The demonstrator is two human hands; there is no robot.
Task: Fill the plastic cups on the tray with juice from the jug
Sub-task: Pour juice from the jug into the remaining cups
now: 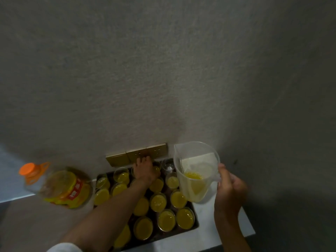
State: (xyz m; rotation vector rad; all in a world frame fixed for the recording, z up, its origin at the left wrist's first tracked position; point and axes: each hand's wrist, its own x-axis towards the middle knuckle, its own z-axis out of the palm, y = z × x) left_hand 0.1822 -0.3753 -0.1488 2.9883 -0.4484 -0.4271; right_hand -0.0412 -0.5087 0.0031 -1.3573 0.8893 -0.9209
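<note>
the right hand (pixel 230 186) grips the handle of a nearly empty jug (pixel 195 171) beside a tray (pixel 195 225) of mostly filled cups. the left hand (pixel 145 170) reaches to the far cups; its grasp is unclear. pour slowly into the empty cup (pixel 168 165).

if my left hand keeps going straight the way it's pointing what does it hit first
Probably the gold wall sockets just past the fingertips of your left hand; they may already touch, since depth is unclear. The hand reaches over the tray's far cups.
</note>
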